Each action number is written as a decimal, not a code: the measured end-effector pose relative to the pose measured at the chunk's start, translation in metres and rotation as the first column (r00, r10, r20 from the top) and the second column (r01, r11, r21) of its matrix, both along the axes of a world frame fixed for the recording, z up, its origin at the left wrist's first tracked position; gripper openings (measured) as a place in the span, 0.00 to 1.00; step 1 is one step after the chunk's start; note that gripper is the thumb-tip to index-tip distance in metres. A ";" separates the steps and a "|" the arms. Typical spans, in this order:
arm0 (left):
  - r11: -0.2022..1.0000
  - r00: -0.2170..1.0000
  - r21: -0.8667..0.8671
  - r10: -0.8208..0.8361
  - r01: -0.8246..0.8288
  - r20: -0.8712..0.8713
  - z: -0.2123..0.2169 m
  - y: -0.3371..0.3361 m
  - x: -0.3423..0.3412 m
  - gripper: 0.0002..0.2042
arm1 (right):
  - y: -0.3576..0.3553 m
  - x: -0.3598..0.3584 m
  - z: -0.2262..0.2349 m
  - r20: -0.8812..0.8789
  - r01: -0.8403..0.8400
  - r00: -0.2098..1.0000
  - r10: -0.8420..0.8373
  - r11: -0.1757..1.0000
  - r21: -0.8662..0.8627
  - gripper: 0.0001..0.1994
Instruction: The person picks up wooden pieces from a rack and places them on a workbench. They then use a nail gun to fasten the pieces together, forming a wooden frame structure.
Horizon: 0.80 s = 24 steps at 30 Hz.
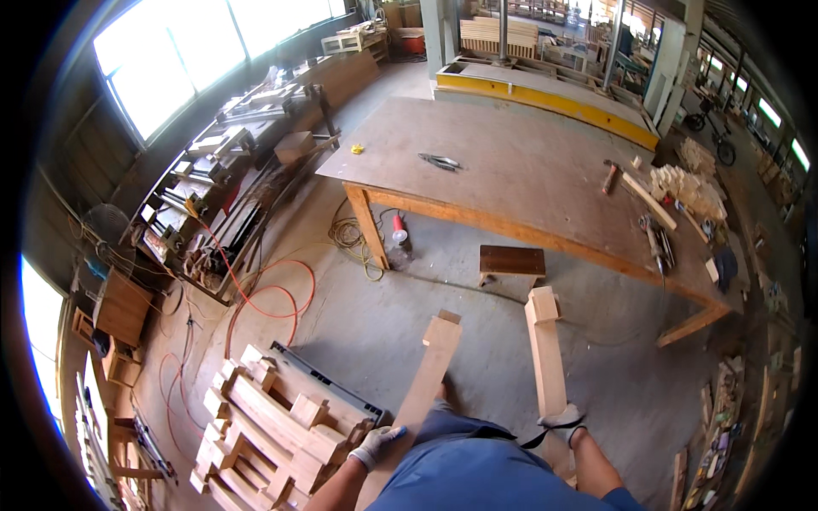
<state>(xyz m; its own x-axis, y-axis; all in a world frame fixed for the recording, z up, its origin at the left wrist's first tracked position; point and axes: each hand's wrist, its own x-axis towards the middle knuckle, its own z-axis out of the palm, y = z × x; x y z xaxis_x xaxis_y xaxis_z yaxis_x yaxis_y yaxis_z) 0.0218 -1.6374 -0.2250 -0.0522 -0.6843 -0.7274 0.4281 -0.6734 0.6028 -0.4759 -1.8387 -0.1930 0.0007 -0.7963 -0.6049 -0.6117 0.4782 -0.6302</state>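
Observation:
My left hand (373, 447), in a pale work glove with blue fingertips, is closed on the side of a long light-wood beam (432, 362) with a notched end. The beam slants up and away, and its lower part runs down beside my body. In my right hand (562, 420), also gloved, is a second wooden beam (546, 362) with a block-like stepped end. Its lower part is partly hidden by that hand and my blue shirt. To the left of my left hand lies a stack of jointed wooden pieces (256, 409) on a dark-edged support.
Ahead stands a large wooden worktable (511, 162) with pliers (440, 162), a hammer (610, 176) and wood scraps. A small brown stool (511, 261) and a red-bodied power tool (400, 232) are below its front edge. An orange hose (268, 315) loops across the floor at left.

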 end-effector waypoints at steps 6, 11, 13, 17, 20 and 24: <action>1.000 1.000 -0.005 0.014 -0.014 0.016 0.034 -0.142 0.058 0.17 | -0.099 0.093 0.088 -0.176 -0.035 0.984 0.039 0.999 0.030 0.38; 0.998 0.998 0.001 0.069 -0.069 -0.006 0.048 -0.209 0.096 0.27 | -0.194 0.167 0.153 -0.289 -0.046 0.953 0.095 0.984 0.171 0.43; 0.998 0.998 0.002 0.064 -0.064 0.026 0.060 -0.234 0.101 0.27 | -0.227 0.170 0.134 -0.305 -0.137 0.940 0.155 0.987 0.079 0.42; 0.996 0.995 -0.047 0.079 -0.077 0.053 0.033 -0.266 0.117 0.23 | -0.303 0.185 0.124 -0.387 -0.342 0.872 0.299 0.939 -0.046 0.43; 0.992 0.990 -0.039 0.122 -0.119 0.066 0.031 -0.299 0.126 0.22 | -0.377 0.198 0.115 -0.389 -0.475 0.811 0.437 0.880 -0.001 0.45; 0.972 0.969 -0.010 0.233 -0.233 0.080 0.068 -0.359 0.116 0.20 | -0.469 0.243 0.129 -0.466 -0.566 0.720 0.513 0.824 0.032 0.43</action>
